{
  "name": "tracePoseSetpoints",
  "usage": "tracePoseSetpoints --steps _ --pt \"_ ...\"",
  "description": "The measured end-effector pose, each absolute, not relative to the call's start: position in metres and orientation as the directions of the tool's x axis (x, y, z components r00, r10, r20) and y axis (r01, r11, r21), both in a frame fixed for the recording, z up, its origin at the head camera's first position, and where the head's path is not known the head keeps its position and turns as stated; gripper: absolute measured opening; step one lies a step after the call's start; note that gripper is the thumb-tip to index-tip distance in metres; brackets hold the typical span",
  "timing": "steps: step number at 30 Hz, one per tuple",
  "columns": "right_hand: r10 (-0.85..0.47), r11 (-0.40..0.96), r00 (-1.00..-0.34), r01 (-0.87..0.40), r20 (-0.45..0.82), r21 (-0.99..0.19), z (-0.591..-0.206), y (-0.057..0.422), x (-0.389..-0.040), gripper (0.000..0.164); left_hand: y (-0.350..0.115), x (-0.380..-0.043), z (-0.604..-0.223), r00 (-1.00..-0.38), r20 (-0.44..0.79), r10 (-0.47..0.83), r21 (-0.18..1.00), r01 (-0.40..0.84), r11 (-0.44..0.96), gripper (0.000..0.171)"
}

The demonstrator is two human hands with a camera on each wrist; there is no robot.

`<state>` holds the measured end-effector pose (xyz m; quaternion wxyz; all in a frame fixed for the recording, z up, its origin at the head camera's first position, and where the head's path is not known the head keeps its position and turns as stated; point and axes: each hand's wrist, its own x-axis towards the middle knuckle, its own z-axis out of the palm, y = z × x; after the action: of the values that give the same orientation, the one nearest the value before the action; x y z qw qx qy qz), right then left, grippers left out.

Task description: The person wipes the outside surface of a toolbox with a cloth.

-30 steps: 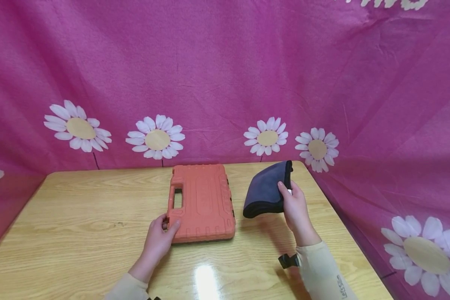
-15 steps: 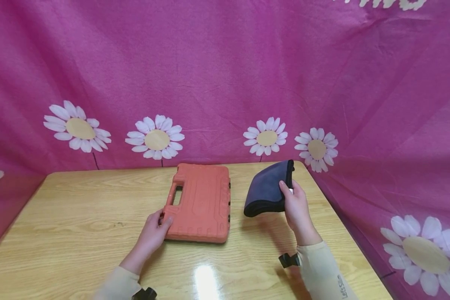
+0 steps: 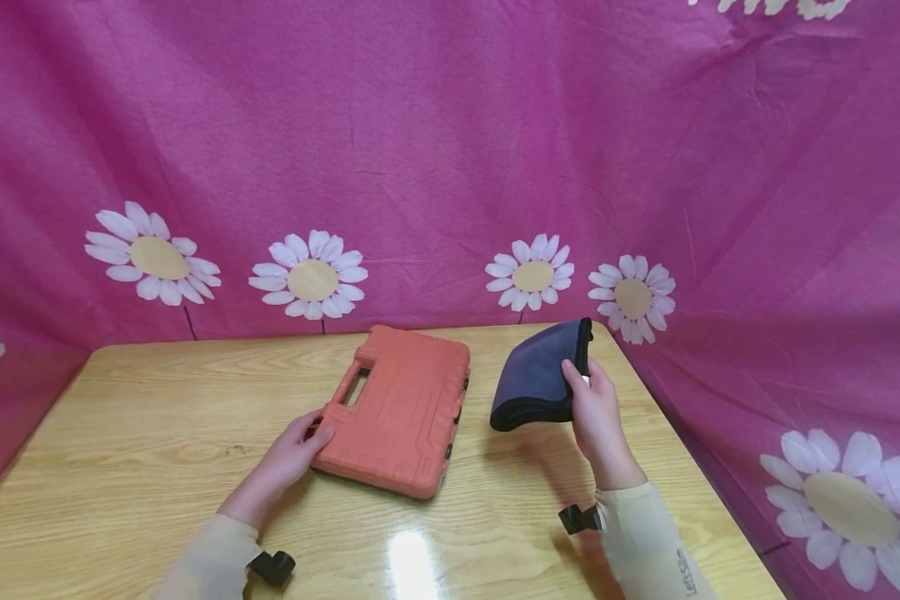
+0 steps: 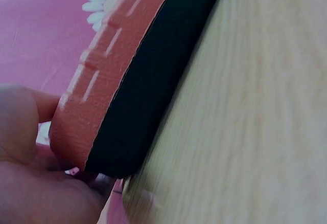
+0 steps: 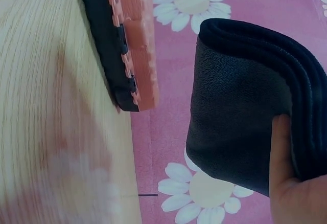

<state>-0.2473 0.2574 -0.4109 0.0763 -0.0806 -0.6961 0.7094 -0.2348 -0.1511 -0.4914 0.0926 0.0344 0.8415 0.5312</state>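
Observation:
An orange plastic carrying case [image 3: 397,412] with a black underside lies on the wooden table, turned at an angle. My left hand [image 3: 288,450] grips its near left corner, thumb on top; the left wrist view shows the orange edge of the case [image 4: 97,86] between thumb and fingers. To the right, my right hand [image 3: 596,417] pinches a folded dark grey-blue cloth [image 3: 536,375] with black edging by its right side, held above the table. The right wrist view shows the layered folds of the cloth [image 5: 240,101] and the hinge side of the case.
The wooden table [image 3: 157,458] reaches back to a pink curtain [image 3: 420,150] printed with white daisies, which also hangs along both sides. A black wrist mount [image 3: 273,568] sits on the left sleeve, another on the right.
The case has turned clockwise, its near left corner shifting left with my left hand. My right hand and the folded cloth have barely moved.

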Motion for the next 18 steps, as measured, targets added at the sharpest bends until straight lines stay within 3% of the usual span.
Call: tracePoseSetpoints --steps 10,18 --pt "0.222 -0.031 -0.975 0.001 -0.008 -1.0 -0.411 0.259 -0.246 0.051 -0.161 -0.247 -0.49 -0.96 -0.182 0.212 0.915 -0.086 0.395 0.061" --pt "0.235 -0.045 -0.972 -0.005 -0.006 -0.999 -0.411 0.258 -0.247 0.049 -0.163 -0.257 -0.49 -0.965 -0.133 0.225 0.903 -0.024 0.428 0.06"
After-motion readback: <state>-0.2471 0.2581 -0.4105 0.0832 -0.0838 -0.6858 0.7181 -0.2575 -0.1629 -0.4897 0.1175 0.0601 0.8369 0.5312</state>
